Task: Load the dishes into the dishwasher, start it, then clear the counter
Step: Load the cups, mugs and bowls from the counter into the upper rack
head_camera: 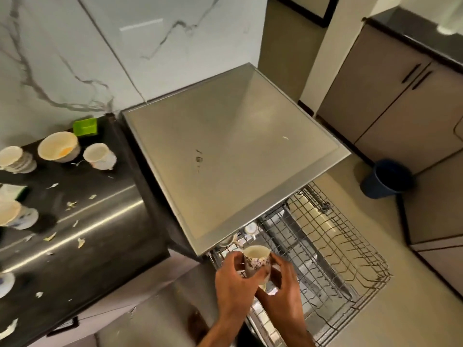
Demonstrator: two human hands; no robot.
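A patterned cup (256, 261) with a cream inside is held upright over the near left corner of the pulled-out wire rack (333, 246) of the dishwasher (230, 151). My left hand (231, 281) grips its left side and my right hand (283, 281) its right side. Another cup (250, 229) and a dish sit in the rack under the machine's steel top. On the black counter (82, 221) stand a large cream bowl (59, 146), a white cup (99, 156) and stacked cups (15, 159) at the left edge.
A green container (85, 126) sits at the counter's back by the marble wall. Food scraps litter the counter. More crockery (17, 216) lines its left edge. A blue bucket (387, 177) stands on the floor right of the dishwasher, in front of grey cabinets (390, 96).
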